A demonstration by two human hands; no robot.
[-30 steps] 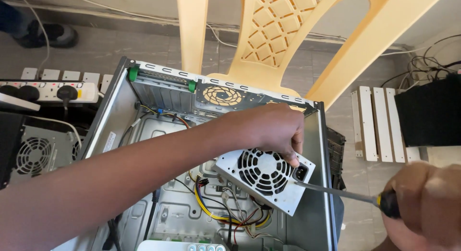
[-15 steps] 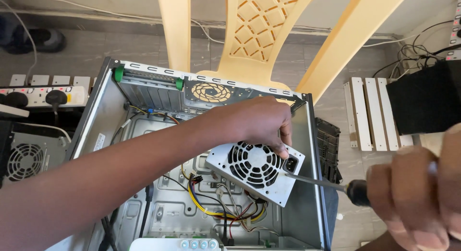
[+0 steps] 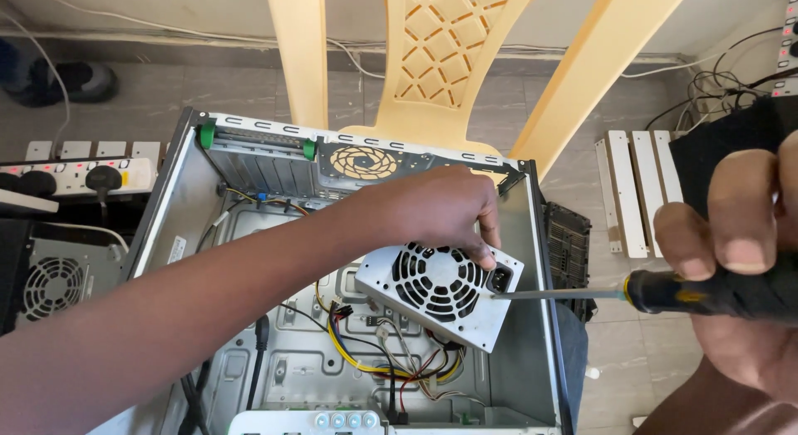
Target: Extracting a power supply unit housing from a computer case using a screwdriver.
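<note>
— Where is the silver metal power supply box with the round fan grille [image 3: 440, 292]?

— Tilted inside the open grey metal computer case [image 3: 532, 352], by its right wall. The left hand [image 3: 440, 215] grips its upper edge, fingers curled over it.

— And the right hand [image 3: 740, 260]?

— Closed around the black-handled screwdriver [image 3: 665, 292], whose steel tip touches the box's right corner, beside the power socket. A cream plastic chair [image 3: 449, 61] stands behind the case.

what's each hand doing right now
Left hand: closed on the power supply, tilted inside the case.
Right hand: closed on a screwdriver, tip at the supply.
</note>
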